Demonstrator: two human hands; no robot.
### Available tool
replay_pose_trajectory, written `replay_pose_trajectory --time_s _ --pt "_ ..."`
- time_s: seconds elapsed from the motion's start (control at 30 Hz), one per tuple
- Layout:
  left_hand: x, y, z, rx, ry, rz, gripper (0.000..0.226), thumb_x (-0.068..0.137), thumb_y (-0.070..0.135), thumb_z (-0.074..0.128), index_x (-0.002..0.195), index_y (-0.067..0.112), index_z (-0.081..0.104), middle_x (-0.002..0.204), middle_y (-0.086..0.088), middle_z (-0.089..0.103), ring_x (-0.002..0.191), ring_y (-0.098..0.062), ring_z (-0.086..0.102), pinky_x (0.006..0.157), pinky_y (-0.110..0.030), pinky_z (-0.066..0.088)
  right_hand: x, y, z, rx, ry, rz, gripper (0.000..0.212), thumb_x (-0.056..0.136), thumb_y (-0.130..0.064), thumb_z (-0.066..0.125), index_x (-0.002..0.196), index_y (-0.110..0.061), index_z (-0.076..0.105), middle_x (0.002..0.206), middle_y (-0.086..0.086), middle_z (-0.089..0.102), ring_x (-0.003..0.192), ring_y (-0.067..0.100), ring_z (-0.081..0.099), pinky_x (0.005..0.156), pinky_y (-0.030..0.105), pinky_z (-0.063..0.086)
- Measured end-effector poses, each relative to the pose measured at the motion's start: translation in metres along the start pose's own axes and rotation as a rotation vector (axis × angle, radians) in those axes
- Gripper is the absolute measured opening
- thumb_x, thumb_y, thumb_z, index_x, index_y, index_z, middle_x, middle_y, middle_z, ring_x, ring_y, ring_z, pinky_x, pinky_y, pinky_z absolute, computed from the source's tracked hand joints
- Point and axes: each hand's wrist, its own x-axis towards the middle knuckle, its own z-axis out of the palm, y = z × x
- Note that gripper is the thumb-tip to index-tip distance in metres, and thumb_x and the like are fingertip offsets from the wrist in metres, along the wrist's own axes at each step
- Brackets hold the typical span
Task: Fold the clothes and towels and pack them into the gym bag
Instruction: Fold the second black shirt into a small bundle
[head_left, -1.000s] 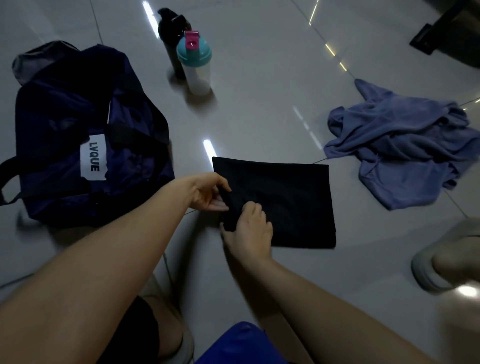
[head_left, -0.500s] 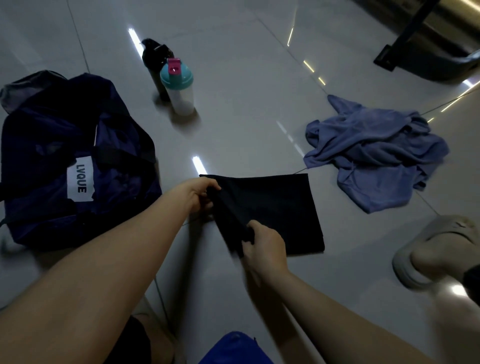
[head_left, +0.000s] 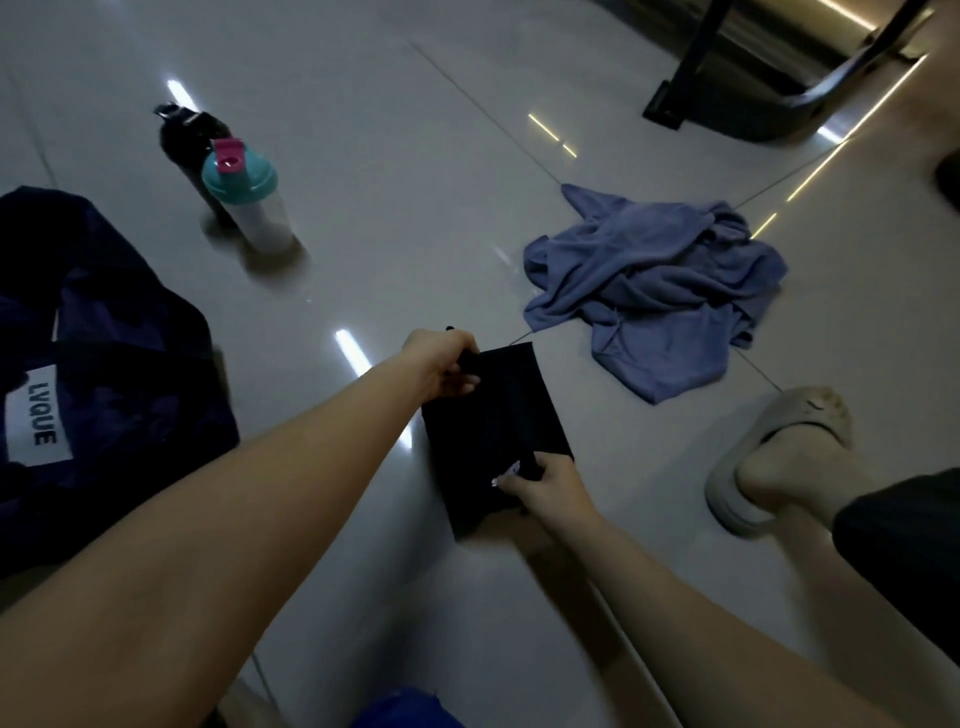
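Note:
A black garment (head_left: 493, 426) lies on the tiled floor in front of me, folded into a narrow strip. My left hand (head_left: 444, 366) grips its far left corner. My right hand (head_left: 540, 486) pinches its near edge. A crumpled blue towel or garment (head_left: 660, 291) sits on the floor to the right, apart from both hands. The dark navy gym bag (head_left: 114, 374) with a white LVQUE label lies at the left edge.
A shaker bottle (head_left: 247, 200) with a teal lid stands behind the bag, with a black bottle (head_left: 187, 135) just behind it. A foot in a pale slipper (head_left: 774, 457) rests at the right. Dark furniture legs (head_left: 691, 67) stand at the top right.
Both hands took hold of the black garment's left side and folded it over to the right, so it is now about half as wide. The camera view shifted right.

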Motion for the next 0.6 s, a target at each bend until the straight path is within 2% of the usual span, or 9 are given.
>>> replay_pose_trajectory --time_s 0.1,0.17,0.3,0.4,0.5,0.6 --pt "0.008 -0.001 0.032 0.007 -0.025 -0.009 0.011 0.092 0.004 0.062 0.087 0.003 0.053 0.08 -0.013 0.053 0.059 -0.029 0.064 0.052 -0.034 0.057 0.007 0.011 -0.02 0.03 0.041 0.092 0.023 0.085 -0.003 0.075 0.07 -0.008 0.058 0.068 0.009 0.061 0.059 0.015 0.059 0.046 0.018 0.043" --pt "0.015 -0.001 0.047 0.01 -0.019 -0.018 0.013 0.094 0.005 0.062 0.086 0.005 0.052 0.086 -0.015 0.053 0.06 -0.03 0.065 0.057 -0.037 0.058 0.015 0.015 -0.029 0.036 0.092 0.113 0.023 0.086 -0.004 0.074 0.072 -0.008 0.057 0.067 0.008 0.061 0.059 0.018 0.059 0.045 0.02 0.043" --pt "0.033 0.0 0.064 0.007 -0.02 -0.052 0.014 0.094 0.006 0.063 0.086 0.006 0.052 0.09 -0.016 0.054 0.062 -0.032 0.067 0.058 -0.038 0.059 0.036 0.024 -0.037 -0.034 0.221 0.124 0.019 0.082 -0.019 0.077 0.077 -0.018 0.059 0.08 0.008 0.069 0.079 0.03 0.07 0.069 0.041 0.056" --pt "0.045 -0.001 0.07 0.033 -0.023 -0.061 0.016 0.091 0.008 0.069 0.085 0.005 0.055 0.089 -0.015 0.057 0.063 -0.03 0.067 0.054 -0.035 0.058 0.048 0.033 -0.039 -0.118 0.222 0.16 0.012 0.08 -0.026 0.069 0.076 -0.017 0.062 0.079 0.005 0.071 0.081 0.033 0.07 0.074 0.046 0.059" --pt "0.056 -0.003 0.076 0.051 -0.004 -0.042 0.02 0.089 0.009 0.074 0.086 0.002 0.055 0.088 -0.015 0.06 0.065 -0.029 0.067 0.052 -0.034 0.057 0.047 0.031 -0.039 -0.281 0.211 0.188 0.018 0.088 -0.031 0.065 0.087 -0.013 0.068 0.088 0.008 0.072 0.086 0.031 0.067 0.074 0.038 0.055" --pt "0.063 -0.008 0.083 0.013 0.019 -0.009 0.02 0.089 0.012 0.076 0.096 -0.001 0.061 0.094 -0.019 0.067 0.071 -0.029 0.068 0.051 -0.034 0.057 0.046 0.032 -0.039 -0.397 0.212 0.241 0.027 0.089 -0.036 0.066 0.075 -0.014 0.061 0.078 0.005 0.065 0.083 0.031 0.064 0.064 0.032 0.043"
